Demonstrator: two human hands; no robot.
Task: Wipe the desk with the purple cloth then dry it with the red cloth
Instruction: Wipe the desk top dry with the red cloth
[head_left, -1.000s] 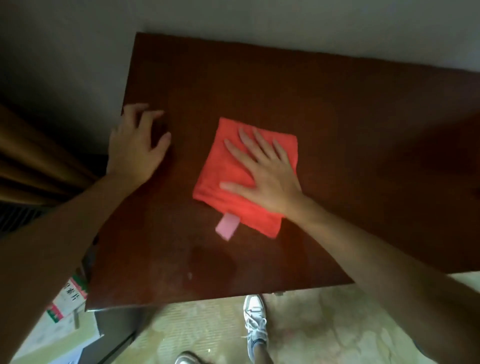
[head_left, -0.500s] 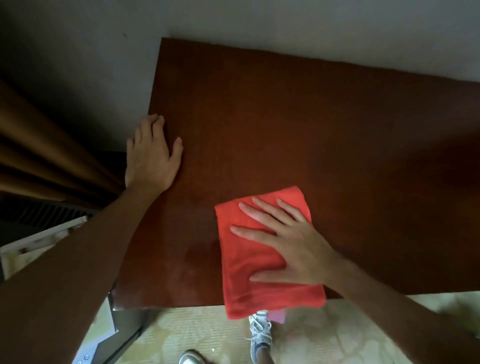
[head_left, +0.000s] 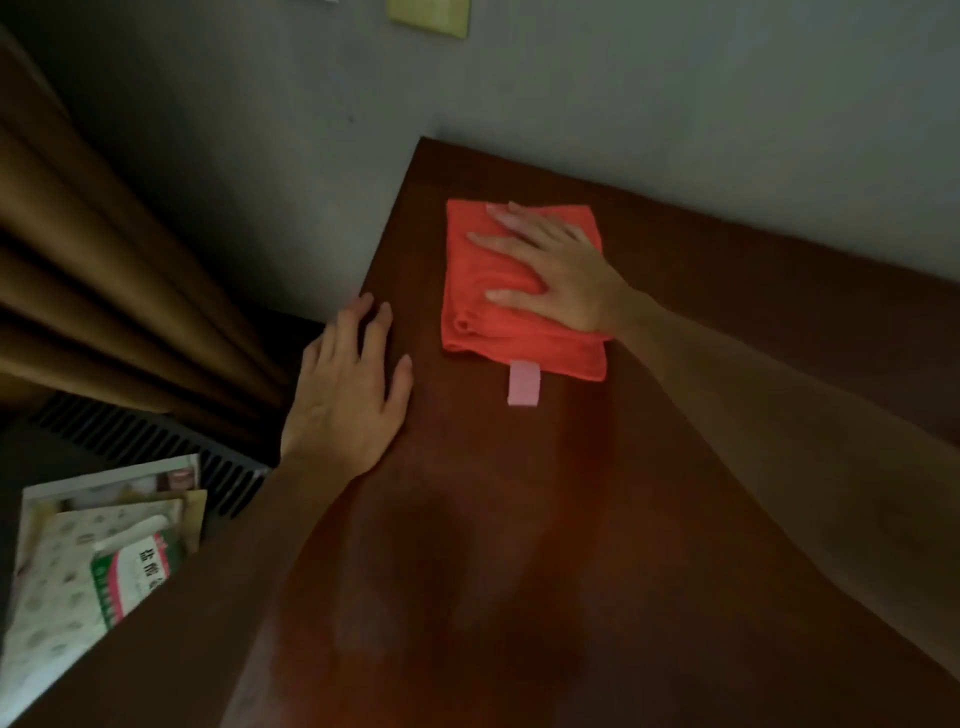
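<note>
A folded red cloth (head_left: 511, 306) lies flat on the far left part of a dark wooden desk (head_left: 701, 467), close to the back corner where the desk meets a grey wall (head_left: 623, 93). A small pink tag (head_left: 523, 383) sticks out from the cloth's near edge. The right hand (head_left: 558, 275) presses down on the cloth, palm flat, fingers straight and spread apart, pointing left. The left hand (head_left: 348, 395) rests flat on the desk's left edge, just beside the cloth but not touching it, fingers straight and slightly apart. This looks like the drying step. To do it well, keep the palm flat with even pressure, work in overlapping passes up to the edges and the back corner, and let the left hand brace the body. No purple cloth is in view. The room is dim, so any dampness on the wood cannot be made out. The desk's right side and near edge are cut off. Left of the desk hang brown curtains (head_left: 104, 260), with papers and packets (head_left: 98, 561) below.
</note>
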